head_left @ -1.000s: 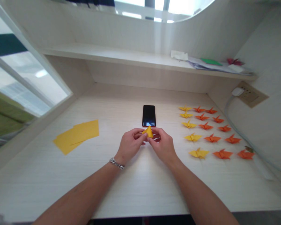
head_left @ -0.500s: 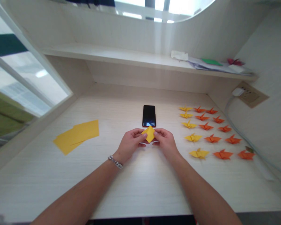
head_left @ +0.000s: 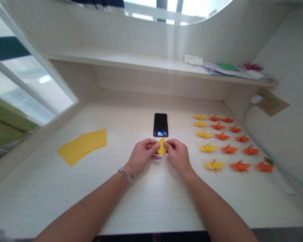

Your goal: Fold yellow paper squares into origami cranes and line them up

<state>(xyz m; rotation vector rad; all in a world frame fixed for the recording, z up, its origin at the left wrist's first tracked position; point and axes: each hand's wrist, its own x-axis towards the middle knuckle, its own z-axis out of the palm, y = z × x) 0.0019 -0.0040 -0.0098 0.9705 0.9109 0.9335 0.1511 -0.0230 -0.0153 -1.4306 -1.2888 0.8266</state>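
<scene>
Between my two hands is a small folded piece of yellow origami paper, diamond-shaped with its top point facing away from me. My left hand pinches its left side, thumb on top and fingers underneath. On the other side my right hand grips the right edge between thumb and fingers. The paper is held just in front of a black phone lying on the desk. Part of the folded paper is covered by my thumbs and fingers.
Yellow paper sheets lie overlapping at the left. Folded yellow cranes and orange cranes stand in rows at the right. A cable runs from the wall socket along the right side. Papers rest on the shelf.
The diamond of yellow paper looks narrower, its side corners drawn inward. My right hand has shifted slightly left and my left hand slightly right, closer together.
</scene>
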